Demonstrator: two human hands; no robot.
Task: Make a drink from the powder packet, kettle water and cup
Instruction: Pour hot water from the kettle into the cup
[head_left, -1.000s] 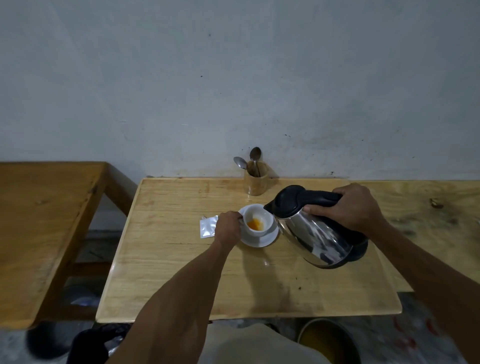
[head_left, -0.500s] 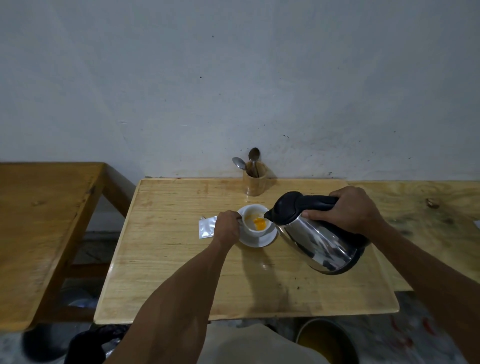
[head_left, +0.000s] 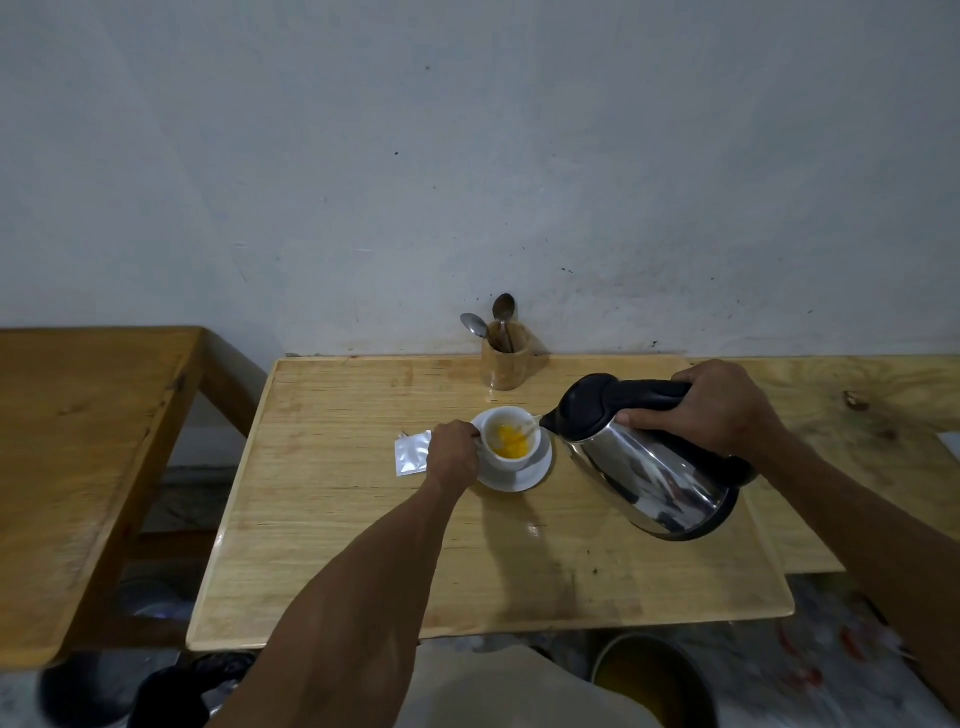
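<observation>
A white cup (head_left: 503, 420) stands on a white saucer (head_left: 535, 475) in the middle of the wooden table (head_left: 337, 561). Orange powder and liquid lie inside the cup. My left hand (head_left: 452, 452) grips the cup's handle on its left side. My right hand (head_left: 722, 408) holds the black handle of a steel kettle (head_left: 660, 478), tilted with its spout at the cup's right rim; a thin stream of water runs into the cup. The silver powder packet (head_left: 410, 452) lies flat just left of my left hand.
A wooden holder (head_left: 504, 366) with two spoons stands at the table's back edge against the wall. A second wooden table (head_left: 67, 457) lies to the left across a gap. Another wooden surface (head_left: 857, 405) adjoins on the right. A round bucket (head_left: 649, 675) sits below the front edge.
The kettle has tipped further and its spout has come to the cup's rim. Water now flows in, and the orange contents have spread. My left hand has stayed on the handle.
</observation>
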